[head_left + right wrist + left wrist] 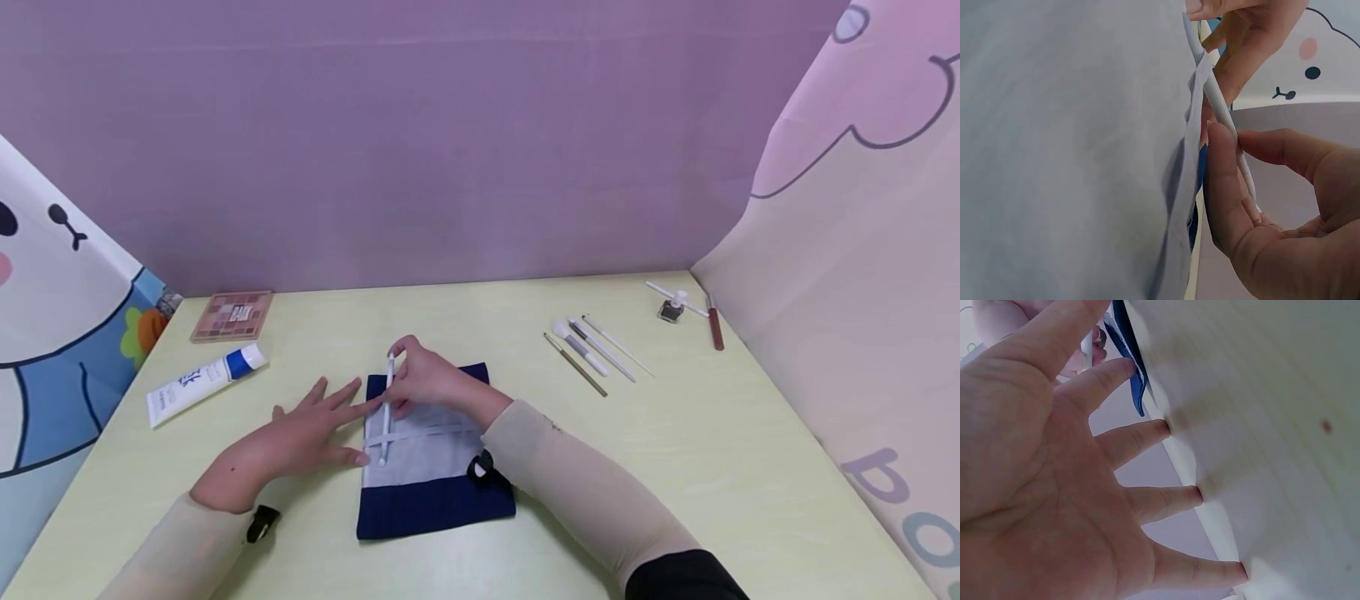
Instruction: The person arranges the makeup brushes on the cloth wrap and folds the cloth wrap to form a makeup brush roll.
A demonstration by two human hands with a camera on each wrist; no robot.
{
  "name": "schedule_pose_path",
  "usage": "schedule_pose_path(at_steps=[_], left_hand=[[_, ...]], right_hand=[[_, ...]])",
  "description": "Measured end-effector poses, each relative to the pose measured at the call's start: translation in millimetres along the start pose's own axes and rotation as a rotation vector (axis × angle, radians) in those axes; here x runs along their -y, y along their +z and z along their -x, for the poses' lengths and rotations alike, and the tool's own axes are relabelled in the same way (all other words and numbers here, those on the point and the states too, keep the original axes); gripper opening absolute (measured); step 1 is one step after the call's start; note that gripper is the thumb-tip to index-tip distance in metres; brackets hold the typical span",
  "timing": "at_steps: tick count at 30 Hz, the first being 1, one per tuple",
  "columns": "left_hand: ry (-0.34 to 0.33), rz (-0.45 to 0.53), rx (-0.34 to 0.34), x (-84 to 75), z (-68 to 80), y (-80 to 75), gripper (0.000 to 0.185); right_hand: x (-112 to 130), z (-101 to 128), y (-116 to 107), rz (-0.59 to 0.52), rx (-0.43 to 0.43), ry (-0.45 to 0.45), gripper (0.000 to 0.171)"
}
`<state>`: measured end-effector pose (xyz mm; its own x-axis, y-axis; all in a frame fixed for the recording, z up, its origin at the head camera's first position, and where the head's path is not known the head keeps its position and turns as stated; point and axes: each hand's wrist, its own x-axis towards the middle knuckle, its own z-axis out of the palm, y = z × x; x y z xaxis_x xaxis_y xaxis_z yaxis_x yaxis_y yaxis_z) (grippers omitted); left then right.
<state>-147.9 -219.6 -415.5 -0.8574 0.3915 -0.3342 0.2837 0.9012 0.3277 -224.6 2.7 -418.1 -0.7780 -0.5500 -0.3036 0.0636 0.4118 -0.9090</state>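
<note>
A navy brush roll (435, 504) with a pale grey lining (431, 458) lies open on the table in front of me. My right hand (397, 375) pinches the thin handle of a white brush (387, 417), which lies along the lining's left side and crosses a grey strap (435, 432). In the right wrist view, thumb and forefinger of the right hand (1241, 150) grip the white brush (1219, 106) against the grey lining (1072, 137). My left hand (330, 417) lies flat with fingers spread, its fingertips at the roll's left edge. The left hand (1116, 462) presses the table beside the blue roll (1129, 350).
Several loose brushes (592, 346) lie to the right of the roll. Farther right are a small bottle (671, 308) and a reddish pencil (716, 327). An eyeshadow palette (232, 315) and a white tube with a blue cap (204, 382) lie at the left. Curtains wall both sides.
</note>
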Motion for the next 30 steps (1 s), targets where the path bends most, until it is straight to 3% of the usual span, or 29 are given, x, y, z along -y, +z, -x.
schedule_pose_path(at_steps=[7, 14, 30], left_hand=[[0.006, 0.011, -0.001, -0.5, 1.1, -0.8, 0.086], [0.007, 0.006, -0.005, -0.7, 2.2, -1.3, 0.086], [0.002, 0.002, 0.003, -1.9, 2.1, -2.6, 0.089]], right_hand=[[3.9, 9.6, 2.1, 0.205, -0.042, -0.009, 0.049], [4.5, 12.1, 4.4, 0.258, -0.061, 0.008, 0.028], [2.8, 17.0, 5.7, 0.394, -0.047, -0.019, 0.015]])
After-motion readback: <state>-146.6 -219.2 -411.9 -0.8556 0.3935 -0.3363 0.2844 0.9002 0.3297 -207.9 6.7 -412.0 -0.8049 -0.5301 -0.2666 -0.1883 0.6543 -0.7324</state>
